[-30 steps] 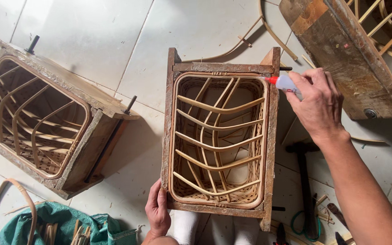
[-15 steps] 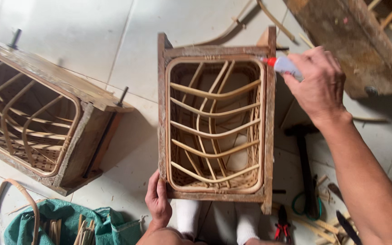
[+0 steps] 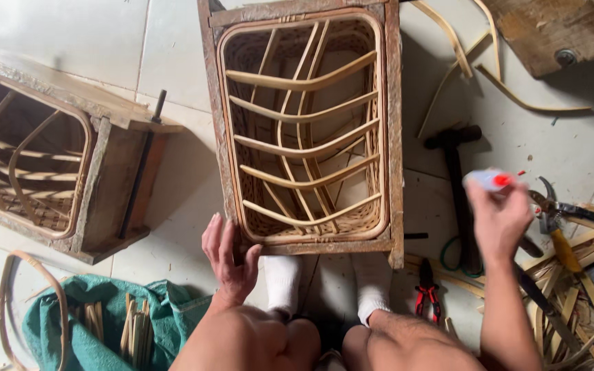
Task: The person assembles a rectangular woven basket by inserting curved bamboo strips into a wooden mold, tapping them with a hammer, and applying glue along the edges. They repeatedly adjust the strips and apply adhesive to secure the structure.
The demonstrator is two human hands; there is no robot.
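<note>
**A:** What's nearest?

**B:** Bare knees at the bottom edge, and two feet in white socks [image 3: 372, 285] on the tiled floor [image 3: 77, 41]. A green cloth [image 3: 97, 343] lies to the left with short cane sticks [image 3: 132, 330] on it.

**A:** And the hands?

**B:** The left hand [image 3: 228, 261] lies on the near left corner of the frame [image 3: 393, 137], fingers spread flat along the wood, thumb hooked over the bottom rail. The right hand [image 3: 500, 220] is raised off to the right, well apart from the frame, pinching a small white bottle [image 3: 486, 180] with a red tip between thumb and fingertips.

**A:** Where does the frame sit?

**B:** Upright on the floor just past the feet, open side up. Inside it is a cane basket [image 3: 304, 130], its curved ribs crossing the opening.

**A:** What's around the right hand?

**B:** Red pliers [image 3: 427, 295] near the right foot, a black hammer [image 3: 455, 185] lying beyond, cutters [image 3: 565, 209] further right, and loose cane strips [image 3: 572, 302] piled at the edge.

**A:** Farther off?

**B:** A second frame [image 3: 111, 178] with its own cane ribs lies tilted at the left. A wooden block [image 3: 551, 34] sits top right, with curved cane offcuts [image 3: 462, 55] beside it.
</note>
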